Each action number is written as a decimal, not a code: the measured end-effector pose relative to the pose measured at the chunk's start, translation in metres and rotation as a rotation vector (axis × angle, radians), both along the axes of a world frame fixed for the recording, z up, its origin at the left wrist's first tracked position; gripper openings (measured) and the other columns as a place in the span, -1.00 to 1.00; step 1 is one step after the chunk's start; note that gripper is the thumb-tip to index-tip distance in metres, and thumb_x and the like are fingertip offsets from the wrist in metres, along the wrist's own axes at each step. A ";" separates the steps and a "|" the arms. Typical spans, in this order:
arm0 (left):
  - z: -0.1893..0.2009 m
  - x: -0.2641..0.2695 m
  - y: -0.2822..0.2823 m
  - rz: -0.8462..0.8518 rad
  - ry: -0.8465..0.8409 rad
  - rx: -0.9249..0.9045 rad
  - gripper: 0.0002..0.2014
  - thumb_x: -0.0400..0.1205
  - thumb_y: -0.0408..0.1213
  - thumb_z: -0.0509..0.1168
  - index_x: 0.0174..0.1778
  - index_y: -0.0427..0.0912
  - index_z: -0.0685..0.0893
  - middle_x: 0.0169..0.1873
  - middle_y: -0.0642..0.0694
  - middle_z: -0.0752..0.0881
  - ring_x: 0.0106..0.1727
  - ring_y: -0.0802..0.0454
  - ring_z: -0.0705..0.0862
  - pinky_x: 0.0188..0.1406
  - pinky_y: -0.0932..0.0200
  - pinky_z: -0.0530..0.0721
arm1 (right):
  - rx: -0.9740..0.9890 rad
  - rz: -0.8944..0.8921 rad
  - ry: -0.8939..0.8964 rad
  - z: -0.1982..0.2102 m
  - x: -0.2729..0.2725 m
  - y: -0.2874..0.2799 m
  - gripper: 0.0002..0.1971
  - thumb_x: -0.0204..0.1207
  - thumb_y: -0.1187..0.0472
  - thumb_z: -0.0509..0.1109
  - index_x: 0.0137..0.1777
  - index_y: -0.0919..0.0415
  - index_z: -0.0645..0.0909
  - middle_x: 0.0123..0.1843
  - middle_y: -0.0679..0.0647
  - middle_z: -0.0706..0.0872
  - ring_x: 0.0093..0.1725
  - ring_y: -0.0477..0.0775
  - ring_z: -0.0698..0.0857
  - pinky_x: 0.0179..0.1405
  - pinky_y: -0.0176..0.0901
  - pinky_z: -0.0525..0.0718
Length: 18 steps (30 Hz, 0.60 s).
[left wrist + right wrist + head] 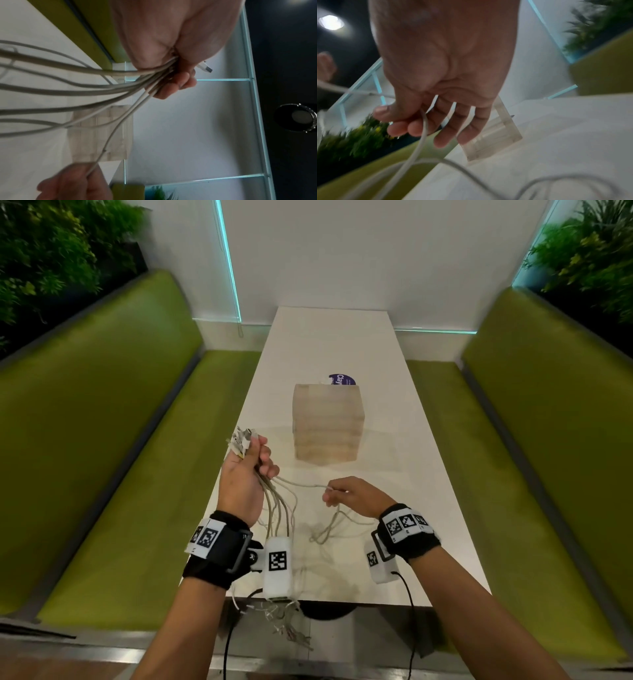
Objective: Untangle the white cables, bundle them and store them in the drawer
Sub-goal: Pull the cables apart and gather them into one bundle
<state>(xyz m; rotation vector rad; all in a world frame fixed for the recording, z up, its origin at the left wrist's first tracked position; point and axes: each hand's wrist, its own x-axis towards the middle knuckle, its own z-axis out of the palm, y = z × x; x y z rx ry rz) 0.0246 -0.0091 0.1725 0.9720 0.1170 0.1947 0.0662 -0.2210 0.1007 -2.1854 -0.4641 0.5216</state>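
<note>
- While the left hand (244, 474) was held up over the near left part of the worktop (394, 412), its fingers (173, 86) were curled tight round a bunch of white cables (279, 508).
- The plug ends (241, 440) stuck out above the fist, and the long parts hung down from under it, past the near edge of the worktop.
- One cable (301, 483) ran sideways from the left fist to the right hand (356, 496).
- The right hand pinched that cable between its thumb (388, 112) and first fingers (416, 128); the other fingers were spread and only a little bent.
- Below the pinch, the cable dropped down and made loose loops (329, 529) on the worktop.
- A small wooden drawer box (327, 424) stood on the worktop, past both hands and apart from the cables.
- Green benches (113, 440) ran along both sides.
</note>
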 end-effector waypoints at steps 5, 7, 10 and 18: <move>0.003 0.003 0.019 0.046 -0.026 -0.037 -0.79 0.75 -0.25 0.11 -0.16 -0.19 0.54 -0.51 0.05 0.49 -0.57 0.19 0.33 -0.56 0.32 0.36 | -0.168 -0.002 0.014 -0.019 0.004 -0.011 -0.74 0.61 -0.04 0.29 -0.23 0.09 0.54 -0.11 0.06 0.72 -0.13 0.08 0.62 -0.13 -0.15 0.50; 0.006 0.002 0.027 0.075 -0.040 -0.036 -0.79 0.76 -0.26 0.10 -0.17 -0.17 0.55 -0.51 0.06 0.49 -0.57 0.19 0.31 -0.56 0.32 0.34 | -0.180 -0.040 0.021 -0.026 0.005 -0.021 -0.76 0.63 -0.01 0.25 -0.20 0.10 0.54 -0.08 0.02 0.78 -0.06 0.18 0.67 -0.06 -0.04 0.57; 0.006 0.002 0.033 0.100 -0.028 -0.030 -0.78 0.76 -0.25 0.11 -0.18 -0.15 0.55 -0.51 0.07 0.50 -0.58 0.20 0.30 -0.57 0.33 0.30 | 0.006 -0.122 0.055 -0.020 0.001 -0.031 -0.74 0.69 0.12 0.17 -0.20 0.14 0.55 -0.26 0.04 0.79 -0.17 0.15 0.75 -0.06 -0.05 0.60; -0.016 -0.005 -0.026 -0.295 0.134 0.511 -0.85 0.74 -0.33 0.15 -0.03 -0.21 0.63 -0.51 -0.01 0.48 -0.59 0.19 0.32 -0.59 0.35 0.30 | 0.233 -0.055 -0.140 0.056 -0.016 0.011 -0.74 0.66 0.21 0.23 -0.19 0.18 0.70 -0.47 -0.19 0.51 -0.43 -0.17 0.43 -0.37 -0.32 0.54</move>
